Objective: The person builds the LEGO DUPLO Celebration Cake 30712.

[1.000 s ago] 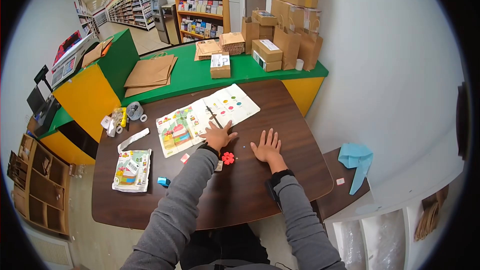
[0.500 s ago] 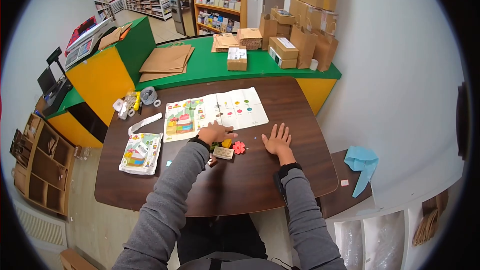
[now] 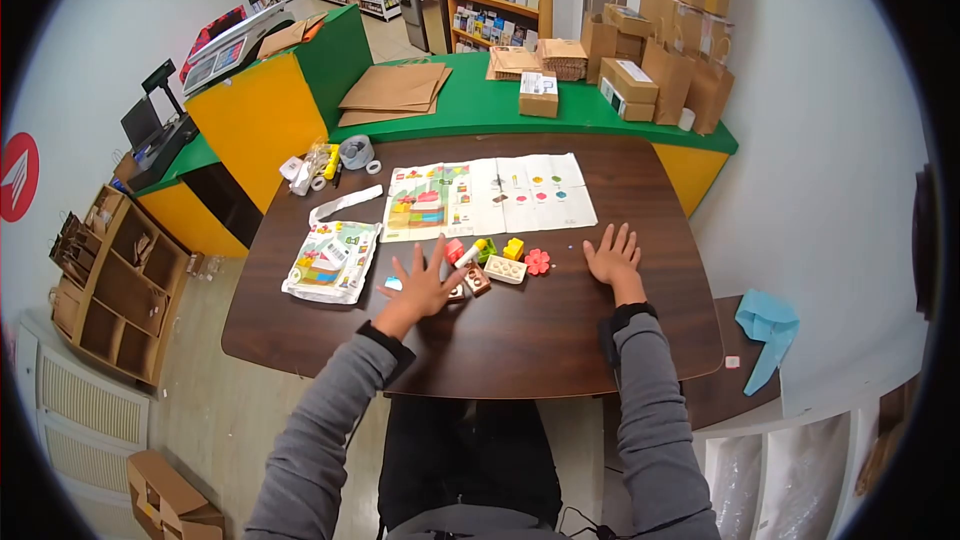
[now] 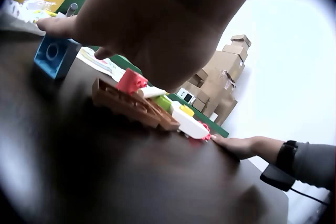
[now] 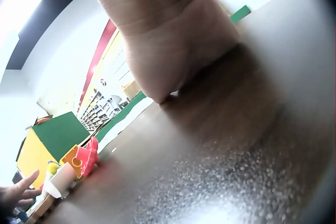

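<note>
My left hand [image 3: 420, 285], fingers spread, hovers over the near left side of a small group of toy bricks. Partly under it lie brown bricks [image 3: 477, 280], and a blue brick [image 4: 55, 56] is by its fingertips in the left wrist view. Beyond its thumb are a cream brick [image 3: 506, 269], a yellow brick [image 3: 514, 248], a lime green piece [image 3: 486, 249], a pink-red piece [image 3: 455, 252] and a red flower piece [image 3: 538, 261]. My right hand [image 3: 614, 255] rests palm down on the table, right of the flower, holding nothing.
An unfolded picture sheet [image 3: 480, 198] lies behind the bricks. To the left are an opened white packet [image 3: 333, 262], its torn strip [image 3: 345, 204] and tape rolls [image 3: 356, 152]. A green counter [image 3: 470, 110] with boxes and paper bags borders the dark table [image 3: 540, 340].
My left hand has drawn back and to the left with fingers spreading, uncovering the bricks by the sheet. My right hand stays flat on the table. The head view has shifted.
</note>
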